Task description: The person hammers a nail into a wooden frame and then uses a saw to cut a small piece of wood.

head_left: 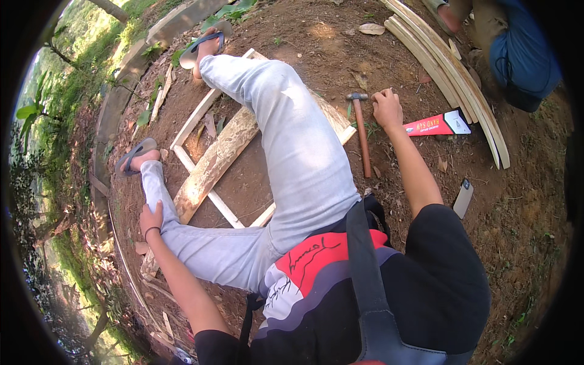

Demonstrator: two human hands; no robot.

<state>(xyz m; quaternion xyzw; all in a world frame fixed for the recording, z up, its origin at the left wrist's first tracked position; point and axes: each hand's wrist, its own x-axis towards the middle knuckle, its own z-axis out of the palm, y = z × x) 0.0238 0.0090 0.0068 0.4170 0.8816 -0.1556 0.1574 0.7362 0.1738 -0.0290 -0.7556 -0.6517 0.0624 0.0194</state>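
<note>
My left hand [151,218], a dark band at its wrist, rests against the light jeans [194,243] on my lower left leg. Its thumb stands apart and nothing shows in it. Between the hammer and the saw, close to the ground, is my right hand [387,108] with its fingers curled in; whatever may be inside is hidden. The hammer [362,137] lies just left of it, wooden handle toward me and metal head away. A hand saw in a red sleeve [433,125] lies to the right, partly behind my right forearm.
A frame of pale wooden strips [196,118] lies under my legs, crossed by a rough plank [216,158]. Long curved-looking strips [453,61] are stacked at the far right, near another person [523,52]. A phone [463,198] lies on the soil. A low curb [112,115] borders the left.
</note>
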